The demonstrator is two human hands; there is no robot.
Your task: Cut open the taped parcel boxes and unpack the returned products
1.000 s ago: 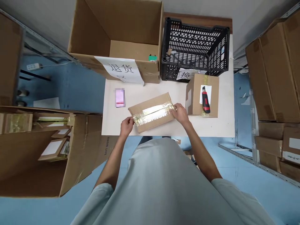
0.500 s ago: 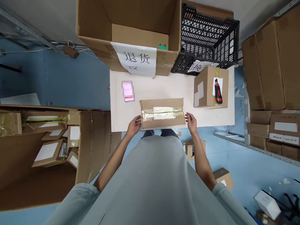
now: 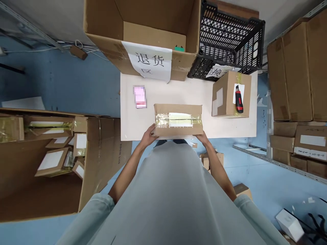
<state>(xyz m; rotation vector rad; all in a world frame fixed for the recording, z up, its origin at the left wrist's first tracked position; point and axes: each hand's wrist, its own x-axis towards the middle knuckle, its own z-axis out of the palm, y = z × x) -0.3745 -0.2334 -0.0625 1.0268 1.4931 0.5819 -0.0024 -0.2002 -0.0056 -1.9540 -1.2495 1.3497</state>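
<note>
A taped cardboard box (image 3: 178, 130) with a white label and shiny clear tape on top lies at the front of the white table, between my hands. My left hand (image 3: 149, 136) grips its left front corner, the fingers bent against the side. At the right front corner my right hand (image 3: 203, 137) holds the box, its fingertips hidden under or behind the cardboard. To the right, a black and red utility knife (image 3: 238, 99) rests on top of a taller cardboard box (image 3: 220, 86).
Behind stand a large open carton (image 3: 107, 47) with a paper sign and a black plastic crate (image 3: 232, 37). A blurred pink item (image 3: 140, 97) lies on the white table (image 3: 138, 126). At left is a big carton (image 3: 102, 153) of parcels; stacked boxes (image 3: 296, 75) line the right.
Both hands have closed in from beside the box onto its front corners. The box now appears tilted slightly, with more of its front side showing.
</note>
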